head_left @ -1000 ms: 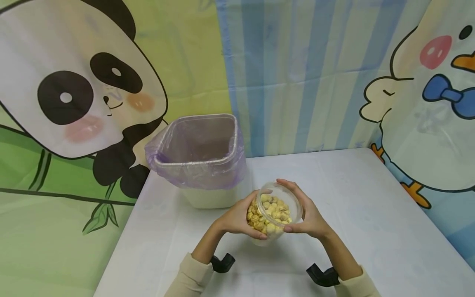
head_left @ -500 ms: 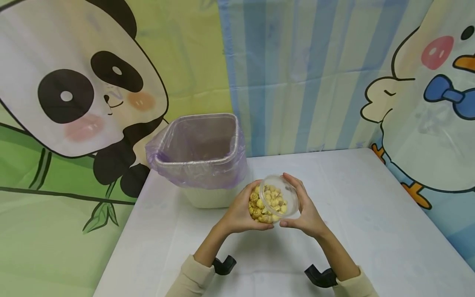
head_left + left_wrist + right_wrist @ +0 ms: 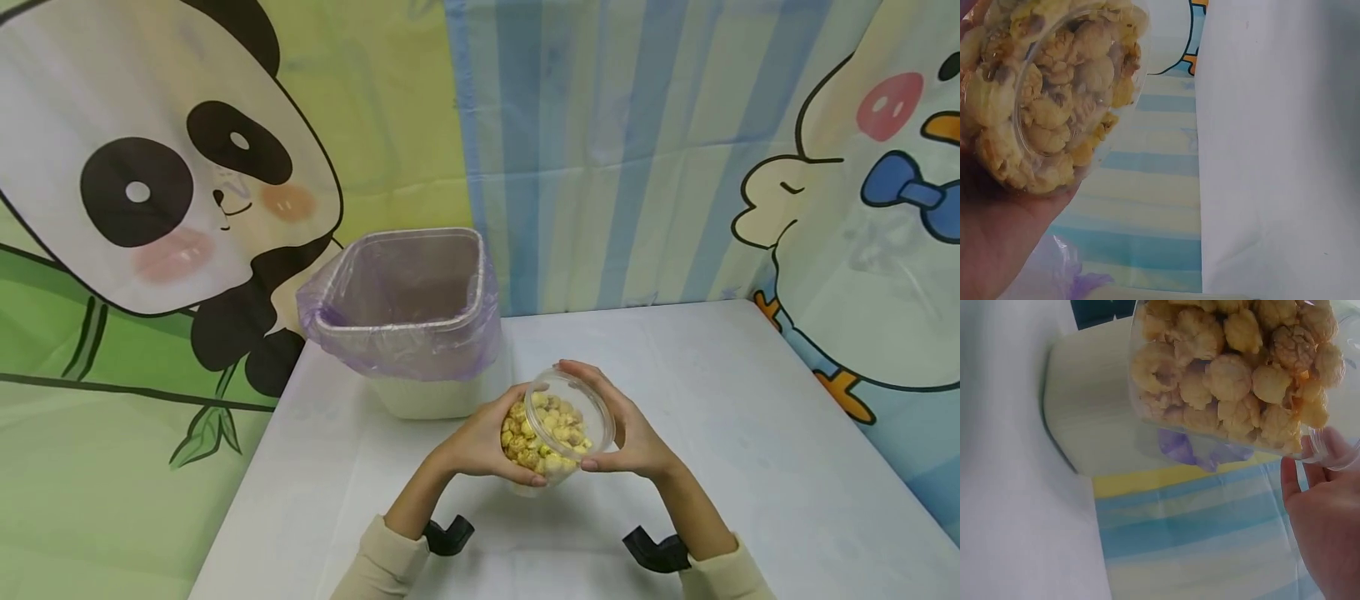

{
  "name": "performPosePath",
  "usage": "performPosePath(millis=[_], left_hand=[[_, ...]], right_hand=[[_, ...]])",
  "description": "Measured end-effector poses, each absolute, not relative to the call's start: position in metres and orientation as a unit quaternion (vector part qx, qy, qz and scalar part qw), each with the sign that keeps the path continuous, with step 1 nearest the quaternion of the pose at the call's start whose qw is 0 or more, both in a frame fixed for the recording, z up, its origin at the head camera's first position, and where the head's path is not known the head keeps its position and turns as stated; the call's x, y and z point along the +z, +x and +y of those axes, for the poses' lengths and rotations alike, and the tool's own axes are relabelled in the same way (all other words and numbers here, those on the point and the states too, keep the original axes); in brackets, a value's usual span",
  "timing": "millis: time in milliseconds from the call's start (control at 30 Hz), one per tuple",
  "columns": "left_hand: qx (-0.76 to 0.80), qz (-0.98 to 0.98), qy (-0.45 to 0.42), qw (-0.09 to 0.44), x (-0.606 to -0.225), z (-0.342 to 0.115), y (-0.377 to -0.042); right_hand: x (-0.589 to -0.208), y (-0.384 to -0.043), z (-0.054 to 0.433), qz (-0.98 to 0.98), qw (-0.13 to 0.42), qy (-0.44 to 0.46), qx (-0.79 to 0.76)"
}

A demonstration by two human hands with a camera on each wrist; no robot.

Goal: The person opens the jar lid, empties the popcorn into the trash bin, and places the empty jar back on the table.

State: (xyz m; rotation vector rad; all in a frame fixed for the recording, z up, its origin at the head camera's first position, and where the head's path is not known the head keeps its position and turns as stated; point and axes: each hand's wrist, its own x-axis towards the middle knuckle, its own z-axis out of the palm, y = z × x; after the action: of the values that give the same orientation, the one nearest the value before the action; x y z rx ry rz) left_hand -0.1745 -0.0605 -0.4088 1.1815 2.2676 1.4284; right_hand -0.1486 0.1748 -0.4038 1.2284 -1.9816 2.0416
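A clear plastic jar (image 3: 525, 442) full of yellow popcorn is held between both hands over the white table, its top tilted to the right. My left hand (image 3: 483, 437) grips the jar's body from the left, thumb along the near side. On the other side my right hand (image 3: 633, 433) holds the clear round lid (image 3: 588, 404) at the jar's top, with fingers at the far rim and thumb at the near rim. The left wrist view shows the jar's round base (image 3: 1063, 94); in the right wrist view popcorn (image 3: 1229, 378) shows through its wall.
A white bin (image 3: 427, 398) lined with a thin purple bag (image 3: 337, 333) stands behind and left of the jar. The white table (image 3: 750, 467) meets cartoon-printed curtains (image 3: 570, 167) at its back and sides. Black wrist mounts (image 3: 447, 535) hang at both sleeves.
Half a second ago both hands had raised the jar slightly and tipped its base up toward the head camera. Now they are lower, with the jar tilted much as one second ago.
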Motion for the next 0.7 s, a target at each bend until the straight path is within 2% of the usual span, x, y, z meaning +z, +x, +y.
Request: performPosePath(millis=[167, 333, 500, 600, 700], left_hand=[[0.490, 0.773, 0.393, 0.082, -0.4092, -0.0595, -0.1759], [0.494, 0.784, 0.375, 0.041, -0.4094, -0.0568, -0.1769], [0.495, 0.782, 0.378, 0.015, -0.4102, -0.0547, -0.1752], [0.493, 0.779, 0.385, 0.036, -0.4093, -0.0562, -0.1738], [0.495, 0.769, 0.395, 0.082, -0.4082, -0.0595, -0.1732]], right_hand=[[-0.4036, -0.1503, 0.1747, -0.626, 0.044, 0.406, 0.664], [-0.4039, -0.1472, 0.1711, -0.674, 0.074, 0.343, 0.650], [-0.4025, -0.1451, 0.1687, -0.710, 0.077, 0.306, 0.629], [-0.4023, -0.1456, 0.1705, -0.694, 0.062, 0.325, 0.640], [-0.4035, -0.1468, 0.1729, -0.664, 0.038, 0.360, 0.654]])
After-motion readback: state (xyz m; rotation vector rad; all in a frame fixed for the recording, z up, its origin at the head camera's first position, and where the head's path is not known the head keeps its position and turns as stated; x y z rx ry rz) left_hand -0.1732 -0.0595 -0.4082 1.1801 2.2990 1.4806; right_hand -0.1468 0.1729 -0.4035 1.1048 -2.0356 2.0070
